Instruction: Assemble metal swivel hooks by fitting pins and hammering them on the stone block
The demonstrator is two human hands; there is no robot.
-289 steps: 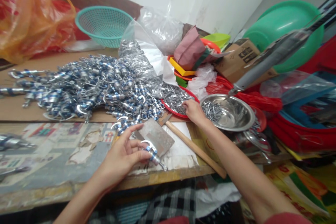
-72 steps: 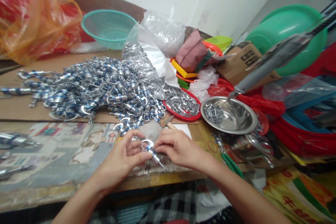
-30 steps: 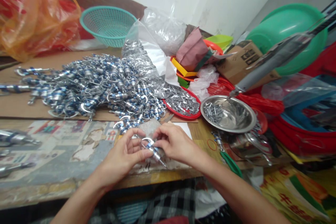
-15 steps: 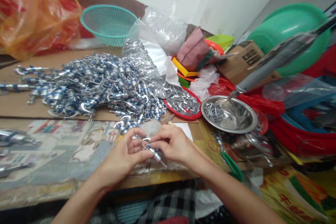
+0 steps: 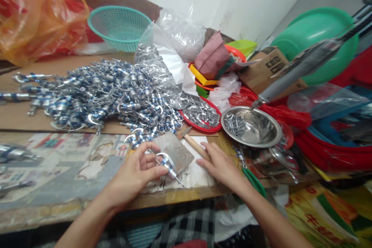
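Plainly, left grip (image 5: 139, 172) pinching hooked metal fitting (image 5: 171, 170), right grip (image 5: 223, 166) splayed around smooth wooden handle (image 5: 195, 146)

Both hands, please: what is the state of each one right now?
Left hand: closed, holding a hooked silver and blue metal fitting.
Right hand: open over a light brown wooden handle; contact cannot be told.

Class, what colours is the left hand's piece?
The piece is silver and blue; the head view shows it.

A yellow bag (image 5: 325, 214) at the lower right carries a red "G" above blurred red Chinese characters; dark print on the cardboard box (image 5: 259, 73), upper right, is illegible.
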